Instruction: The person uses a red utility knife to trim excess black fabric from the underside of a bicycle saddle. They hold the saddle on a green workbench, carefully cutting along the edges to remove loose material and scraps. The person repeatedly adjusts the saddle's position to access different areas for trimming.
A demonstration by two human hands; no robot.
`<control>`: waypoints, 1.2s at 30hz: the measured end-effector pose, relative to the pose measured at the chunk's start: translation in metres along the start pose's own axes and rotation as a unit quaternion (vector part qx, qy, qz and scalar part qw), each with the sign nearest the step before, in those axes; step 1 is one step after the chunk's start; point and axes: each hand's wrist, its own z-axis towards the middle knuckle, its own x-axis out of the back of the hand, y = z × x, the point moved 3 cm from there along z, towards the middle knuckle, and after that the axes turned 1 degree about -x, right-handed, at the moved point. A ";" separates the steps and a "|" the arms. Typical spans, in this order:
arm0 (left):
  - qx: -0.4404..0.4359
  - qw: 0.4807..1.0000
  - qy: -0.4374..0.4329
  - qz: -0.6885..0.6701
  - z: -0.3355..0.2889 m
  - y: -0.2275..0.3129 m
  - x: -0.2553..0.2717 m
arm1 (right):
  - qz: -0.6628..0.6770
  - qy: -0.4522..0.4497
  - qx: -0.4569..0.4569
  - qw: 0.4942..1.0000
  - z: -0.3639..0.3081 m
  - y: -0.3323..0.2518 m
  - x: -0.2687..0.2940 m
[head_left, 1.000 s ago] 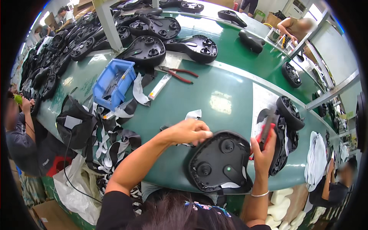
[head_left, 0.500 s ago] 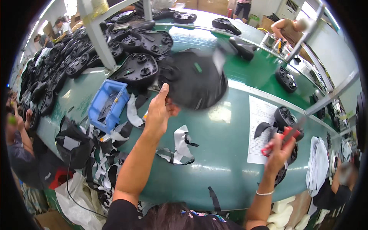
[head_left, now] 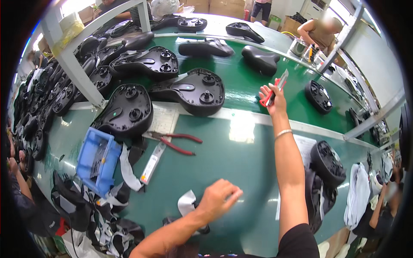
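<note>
Moved: our left hand (head_left: 219, 198) has let go of the black saddle and dropped to the worktop's (head_left: 241, 163) near edge.
Left fingers: curled loosely over white scraps (head_left: 186, 203), gripping nothing.
Right fingers: closed on the red-handled cutter (head_left: 272, 92), raised toward the far edge.

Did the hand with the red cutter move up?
Yes. The right hand with the red cutter went from the table's near edge up and away, now over the green belt.
</note>
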 end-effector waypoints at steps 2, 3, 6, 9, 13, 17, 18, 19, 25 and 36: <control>-0.004 1.000 -0.017 0.024 -0.003 0.001 0.003 | -0.009 -0.013 -0.027 1.000 0.049 0.023 -0.022; 0.000 1.000 -0.015 0.005 -0.002 0.003 0.002 | -0.020 -0.030 -0.002 0.999 0.073 0.024 -0.024; 0.018 0.999 -0.018 -0.035 -0.001 0.002 0.001 | -0.056 -0.004 0.035 0.998 0.126 0.019 -0.034; 0.027 0.998 -0.025 -0.047 0.000 0.002 0.003 | -0.023 0.069 0.060 0.996 0.120 0.025 -0.035; 0.003 1.000 -0.003 -0.027 -0.001 -0.002 0.005 | -0.029 0.053 0.104 0.993 0.041 0.026 -0.005; -0.002 1.000 0.027 -0.005 0.008 -0.003 -0.002 | -0.104 -0.021 0.068 0.992 -0.070 -0.051 0.005; 0.019 0.998 0.049 -0.035 0.009 0.000 0.001 | -0.163 -0.017 0.063 0.984 -0.113 -0.073 -0.009; 0.042 0.994 0.071 -0.065 0.009 0.002 0.003 | -0.208 -0.047 0.075 0.974 -0.147 -0.087 -0.016; 0.175 0.869 0.125 -0.446 0.006 -0.030 0.013 | -0.654 -0.324 0.318 0.605 -0.363 -0.100 -0.066; 0.317 0.886 -0.020 -0.339 -0.066 0.029 0.042 | -0.454 0.047 0.037 0.889 -0.448 -0.066 0.054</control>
